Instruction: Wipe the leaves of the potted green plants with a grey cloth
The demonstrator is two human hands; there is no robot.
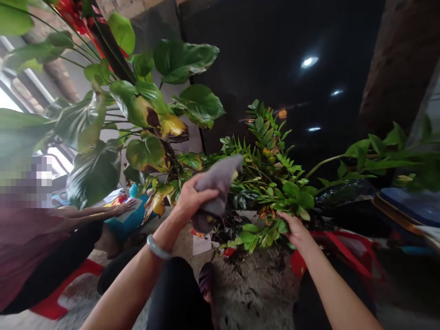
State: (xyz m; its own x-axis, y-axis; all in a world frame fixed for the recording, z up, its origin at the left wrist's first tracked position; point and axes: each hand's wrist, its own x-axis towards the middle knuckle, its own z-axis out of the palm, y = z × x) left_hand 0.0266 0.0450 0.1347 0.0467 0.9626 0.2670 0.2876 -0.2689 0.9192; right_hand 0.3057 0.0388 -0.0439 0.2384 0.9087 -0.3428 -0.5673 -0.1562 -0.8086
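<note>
My left hand [191, 200], with a pale bangle [157, 248] on its wrist, is closed around a bunched grey cloth [217, 187]. The cloth is raised in front of a bushy green plant [270, 172] with many small glossy leaves. At the plant's lower right, my right hand [297, 233] pinches a low leafy branch [261, 236]. Its fingertips are partly hidden among the leaves, near some browned ones. The plant's base is hard to make out behind the cloth and foliage.
A tall large-leaved plant [144, 98] with yellowing leaves stands at left. Beside it a person [30, 247] sits on a red stool [65, 288], a hand on a turquoise surface [129, 224]. Red straps [354, 247] lie at right. A dark glossy panel [275, 59] stands behind.
</note>
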